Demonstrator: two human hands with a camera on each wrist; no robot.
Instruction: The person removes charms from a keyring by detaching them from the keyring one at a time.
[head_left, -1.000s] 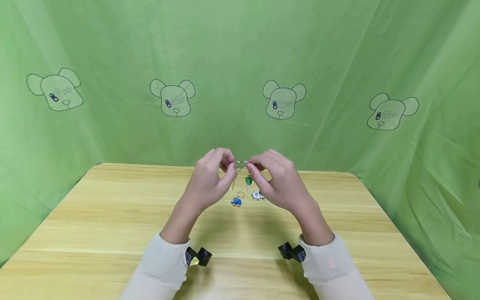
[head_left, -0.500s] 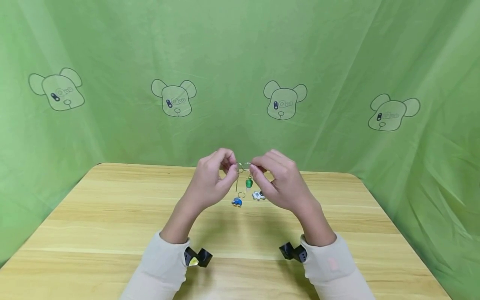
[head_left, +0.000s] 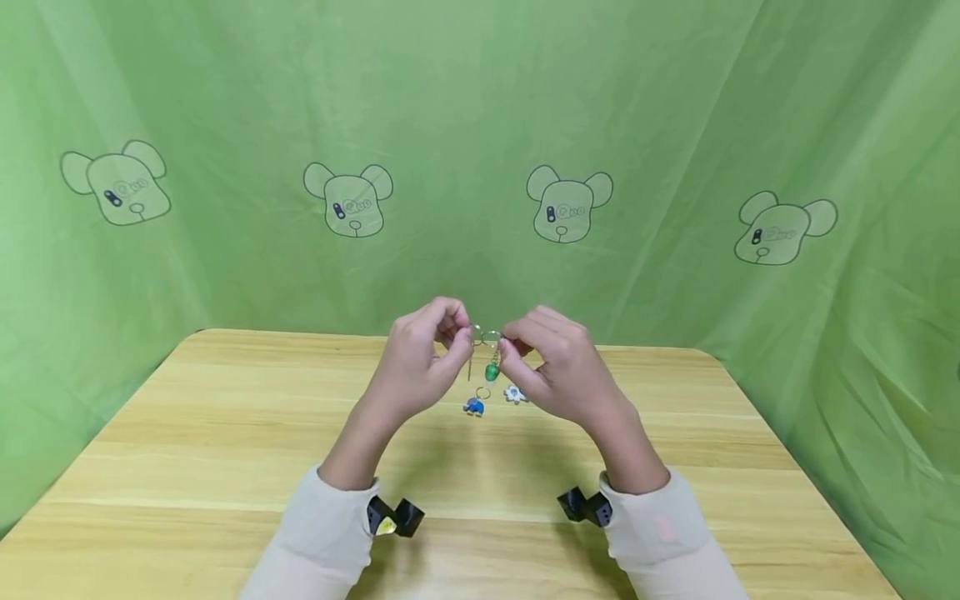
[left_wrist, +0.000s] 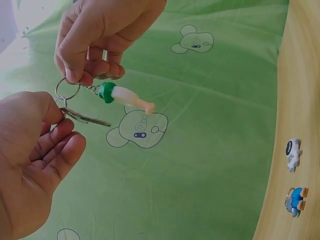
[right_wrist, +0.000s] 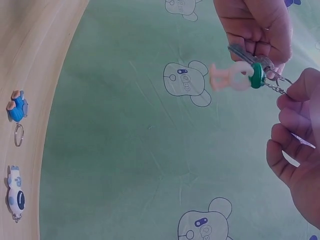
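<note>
My left hand [head_left: 422,358] pinches a key [left_wrist: 87,119] at its head by thumb and finger. A small metal loop links that key to a larger key ring [left_wrist: 67,90]. Thumb and finger of my right hand [head_left: 558,362] pinch the large ring where a short chain [right_wrist: 275,88] joins it. From this chain hangs a keychain figure [right_wrist: 240,76] with a green top, a whitish body and pinkish legs. Both hands are raised above the table, close together. Whether the ring's coils are parted is too small to tell.
On the wooden table [head_left: 225,442] below lie a blue elephant keychain [head_left: 474,407] with its own ring and a white figure keychain [head_left: 514,394] with a dark face. A green cloth [head_left: 450,100] with bear-head outlines stands behind the table's far edge.
The green-topped figure swings slightly left and lower under the ring. Both hands keep their pinch and shift only a little; the keychains on the table stay put.
</note>
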